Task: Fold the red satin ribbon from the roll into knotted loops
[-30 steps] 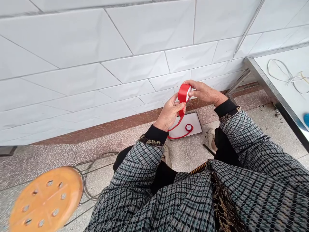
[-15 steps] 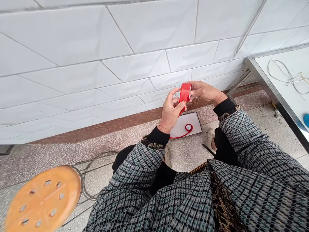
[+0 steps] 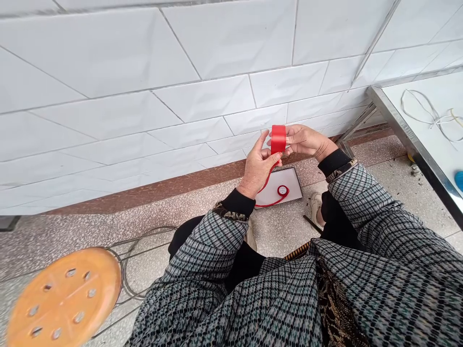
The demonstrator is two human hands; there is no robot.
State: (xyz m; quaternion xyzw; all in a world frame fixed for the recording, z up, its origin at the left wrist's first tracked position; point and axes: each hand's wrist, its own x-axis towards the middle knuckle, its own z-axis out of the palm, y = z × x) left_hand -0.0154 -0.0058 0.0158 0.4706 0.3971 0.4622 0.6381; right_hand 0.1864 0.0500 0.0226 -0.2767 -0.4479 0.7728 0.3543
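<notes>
Both hands are raised in front of the tiled wall around a wide, glossy roll of red ribbon [image 3: 278, 139]. My right hand [image 3: 306, 140] grips the roll by its right edge, thumb on the near face and the other fingers partly hidden behind. At its lower left, my left hand [image 3: 256, 166] pinches red ribbon between thumb and fingers, with the index finger raised. A narrow red strip hangs from this hand towards the white-topped board or box [image 3: 269, 185] on the floor. On that lies a small red ribbon spool [image 3: 282, 191] with a white centre.
An orange round stool [image 3: 65, 299] with holes in its seat stands at lower left, beside thin wire loops [image 3: 130, 270]. A metal-edged table [image 3: 430, 140] at right bears a pale cable [image 3: 430, 113] and a blue object [image 3: 459, 180]. The white tiled wall [image 3: 224, 38] is close ahead.
The red roll has turned slightly, so its wide outer face now points more squarely at me. My left index finger has lifted a little away from it, and the hanging strip shows more.
</notes>
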